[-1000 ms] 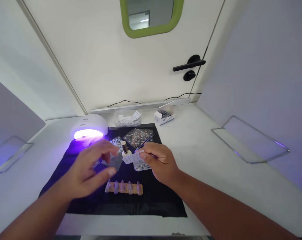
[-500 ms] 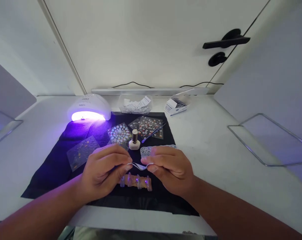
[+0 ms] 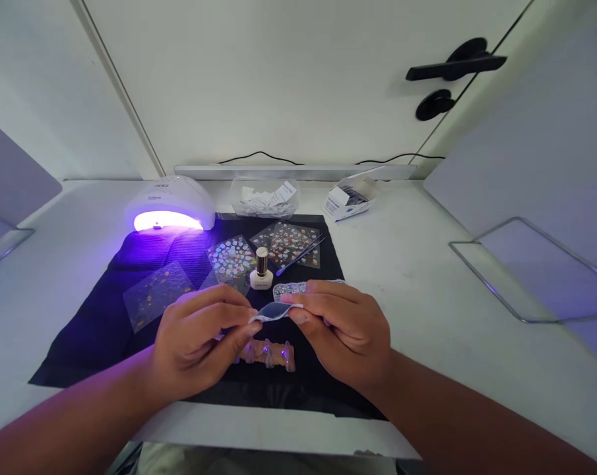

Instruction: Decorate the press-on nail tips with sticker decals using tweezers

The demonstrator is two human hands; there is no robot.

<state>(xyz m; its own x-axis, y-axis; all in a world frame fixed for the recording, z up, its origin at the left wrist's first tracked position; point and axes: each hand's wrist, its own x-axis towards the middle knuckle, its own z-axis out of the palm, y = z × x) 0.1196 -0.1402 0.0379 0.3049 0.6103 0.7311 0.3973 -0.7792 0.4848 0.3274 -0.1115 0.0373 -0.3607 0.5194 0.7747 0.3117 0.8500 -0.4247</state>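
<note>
Between both hands is a small white and grey sachet (image 3: 273,311), with a gap showing along its edge. My left hand (image 3: 199,340) pinches its left end between thumb and fingers. At the other end, the thumb and forefinger of my right hand (image 3: 345,333) grip it. Just below lie several shiny false nails (image 3: 269,356) on a tan strip, partly behind my left hand. A nail polish bottle (image 3: 261,272) stands upright beyond the sachet. Behind my right hand a clear case of small gems (image 3: 291,289) is partly hidden.
A lit white nail lamp (image 3: 172,198) stands back left on a black cloth (image 3: 90,330). Sticker sheets (image 3: 231,257) and tweezers (image 3: 301,255) lie on the cloth. Behind are a clear bin of white packets (image 3: 264,198) and an open box of sachets (image 3: 350,198).
The sachet has tilted and its edges have spread apart, showing a dark grey inside. Both hands keep their pinch, and the camera view has shifted slightly.
</note>
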